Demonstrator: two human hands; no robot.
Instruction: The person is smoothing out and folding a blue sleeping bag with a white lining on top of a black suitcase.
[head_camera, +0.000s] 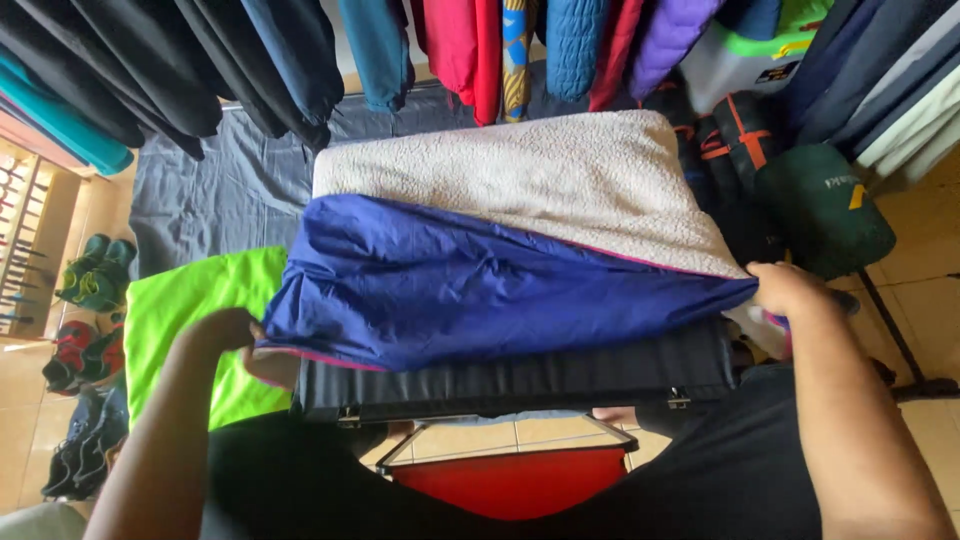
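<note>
The blue jacket (480, 290) lies across the middle of the view on a dark counter (520, 380), its shiny, creased shell folded over a cream fleece lining (540, 175) that shows above it toward 12 o'clock; a thin pink trim runs along the fold and the lower hem. The left hand (228, 332) is closed on the jacket's corner at 9 o'clock, fingers tucked under the cloth and partly hidden; the right hand (785, 290) pinches the opposite corner at 3 o'clock, its fingertips covered by the fabric. The counter's front edge is ribbed black with two small metal catches; below it at 6 o'clock a red panel (515, 480) in a thin frame is cut off by the person's dark shirt. A lime green cloth (190, 310) lies just beside the jacket at 9 o'clock, on a grey sheet (220, 190) that spreads toward 11 o'clock. At 2 o'clock stands a dark green rolled bag (825, 210) with a small pale label and a yellow mark, too small to make out; beside it are black rolls with orange straps (735, 135); above them is a whitish box with a green lid (745, 55) bearing a small dark label. Hanging garments (480, 45) in black, teal, red, blue and purple cross the top, cut off by the frame. Shoes (90, 290) sit on the tiled floor at 9 o'clock, blurred.
</note>
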